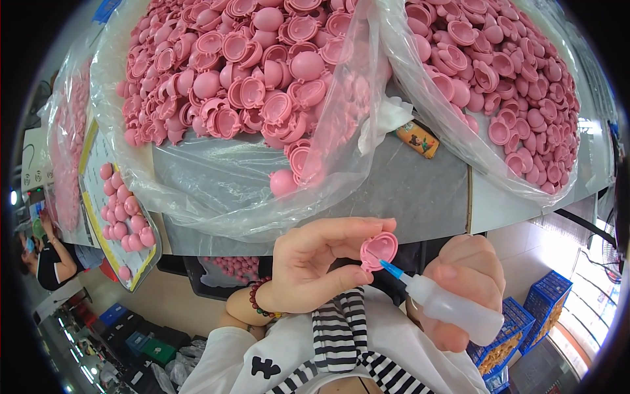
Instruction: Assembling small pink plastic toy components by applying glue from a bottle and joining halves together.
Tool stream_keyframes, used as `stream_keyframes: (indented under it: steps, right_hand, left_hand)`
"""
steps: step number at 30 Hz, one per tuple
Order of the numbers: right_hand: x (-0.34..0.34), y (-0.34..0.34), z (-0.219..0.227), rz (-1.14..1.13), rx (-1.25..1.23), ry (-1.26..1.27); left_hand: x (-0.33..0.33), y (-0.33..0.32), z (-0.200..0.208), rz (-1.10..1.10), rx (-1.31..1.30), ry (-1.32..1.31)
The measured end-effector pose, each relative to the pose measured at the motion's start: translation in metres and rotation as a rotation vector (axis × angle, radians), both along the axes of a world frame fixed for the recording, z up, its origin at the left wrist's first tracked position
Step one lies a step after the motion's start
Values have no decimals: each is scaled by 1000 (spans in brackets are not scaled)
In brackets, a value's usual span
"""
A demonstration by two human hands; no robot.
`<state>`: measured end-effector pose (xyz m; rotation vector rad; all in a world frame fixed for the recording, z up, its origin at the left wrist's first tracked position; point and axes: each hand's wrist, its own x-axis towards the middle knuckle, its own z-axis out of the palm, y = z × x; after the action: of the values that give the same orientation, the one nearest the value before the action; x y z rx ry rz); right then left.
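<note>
Between the thumb and fingers of my left hand (315, 262) is a small pink plastic half shell (379, 251), its hollow side facing me. My right hand (462, 282) grips a white squeeze bottle (456, 310) with a blue dispensing tip (392, 269). The tip points up and left and meets the lower rim of the shell; whether liquid is coming out I cannot tell. Both hands are in front of the table's near edge. Beyond them, a large heap of similar pink shells (252, 92) lies on a clear plastic bag.
A second bag of pink shells (499, 85) lies at right. Between the bags are white tissue (387, 121) and a small orange packet (418, 139). At left a tray (146, 259) carries closed pink balls. A black bin (216, 276) sits below the edge; blue crates (548, 299) stand right. Another person (56, 262) is far left.
</note>
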<state>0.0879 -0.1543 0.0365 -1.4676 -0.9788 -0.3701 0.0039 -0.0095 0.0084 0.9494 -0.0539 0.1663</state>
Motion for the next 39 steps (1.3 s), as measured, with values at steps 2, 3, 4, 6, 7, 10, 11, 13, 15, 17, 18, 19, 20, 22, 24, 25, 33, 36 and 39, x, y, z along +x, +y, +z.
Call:
stream_keyframes:
  steps: [2, 3, 4, 6, 7, 10, 11, 13, 15, 17, 18, 19, 20, 22, 24, 25, 33, 36, 39]
  right_hand:
    - [0, 3, -3, 13, -31, 9]
    - [0, 2, -3, 12, -32, 10]
    - [0, 0, -3, 14, -16, 12]
    - [1, -1, -3, 15, -1, 15]
    - [1, 0, -2, -5, 9, 6]
    - [0, 4, -3, -39, 20, -11]
    - [0, 4, -4, -53, 21, -22]
    - [0, 4, -4, -41, 6, -23]
    - [0, 5, -5, -29, -7, -24]
    - [0, 7, -5, -38, -3, -47]
    - [0, 7, -5, -39, -5, -47]
    - [0, 6, -6, -7, 24, -35]
    - [1, 4, -6, 26, 53, -23]
    - [8, 1, -11, 64, 173, -10]
    - [16, -5, -13, -111, -28, 43]
    - [17, -6, -11, -306, -229, 82]
    - [35, 16, -12, -246, -364, 298]
    - [72, -17, -1, -658, -552, -53]
    - [104, -35, 0, -626, -831, -286]
  left_hand:
    - [-2, 1, 1, 14, 21, 76]
    - [-2, 1, 1, 14, 20, 76]
    - [-2, 2, 1, 17, 37, 69]
    - [-1, 2, 1, 19, 53, 61]
    - [1, 2, 2, 37, 68, 23]
    - [1, 3, 2, 73, 88, -1]
    - [0, 4, 3, 90, 93, 13]
    - [-1, 5, 3, 113, 160, 19]
    - [-1, 7, 5, 135, 228, 25]
    - [-2, 9, 7, 219, 549, -3]
    - [-2, 9, 9, 218, 547, -3]
    - [-1, 9, 10, 270, 640, -26]
    - [-1, 8, 12, 321, 732, -50]
    - [0, 6, 12, 389, 795, -68]
    - [2, 7, 10, 457, 854, -88]
    - [4, 11, 7, 467, 910, -189]
    - [-3, 3, -11, -226, -587, -122]
    - [-4, 2, -18, -285, -664, -123]
    - [-4, 4, -21, -357, -774, -115]
